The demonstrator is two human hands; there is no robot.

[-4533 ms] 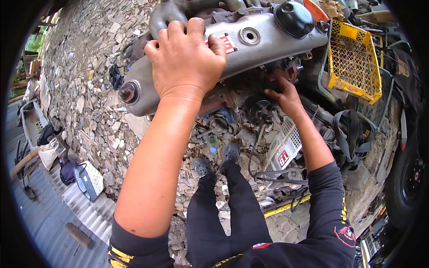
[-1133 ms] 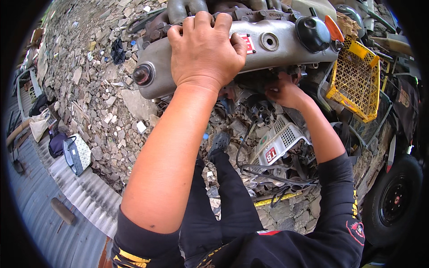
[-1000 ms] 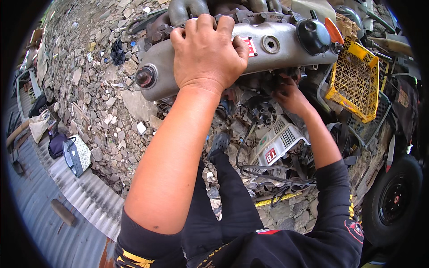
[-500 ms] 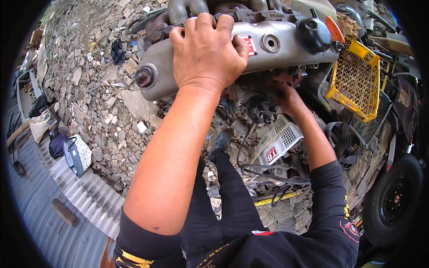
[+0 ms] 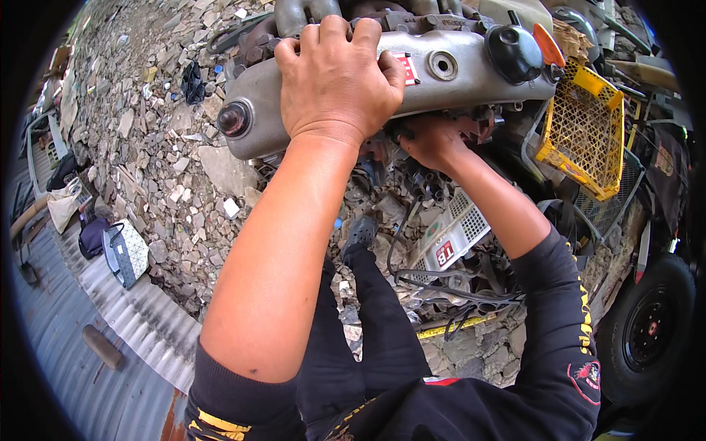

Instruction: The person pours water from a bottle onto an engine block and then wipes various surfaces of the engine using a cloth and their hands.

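Note:
A grey metal engine valve cover (image 5: 471,55) stretches across the top of the view, with a black round cap, an open round port and a red-and-white label. My left hand (image 5: 340,84) lies over its left half, fingers bent over the far edge and gripping it. Beneath the cover's near edge, my right hand (image 5: 430,143) reaches in among the engine's parts. Shade and the cover hide most of its fingers, and something dark shows by the fingertips. At the cover's left end sits a dark round plug (image 5: 234,119).
A yellow plastic crate (image 5: 583,136) stands right of the engine. A white basket (image 5: 456,235) and dark cables lie below it. Rubble (image 5: 169,169) covers the ground to the left, beside corrugated sheets (image 5: 59,323) and a patterned bag (image 5: 126,253). A wheel (image 5: 647,327) stands far right.
My right hand has moved left under the valve cover, its forearm swinging along. My left hand keeps its hold on the cover, apart from a slight shift left in view.

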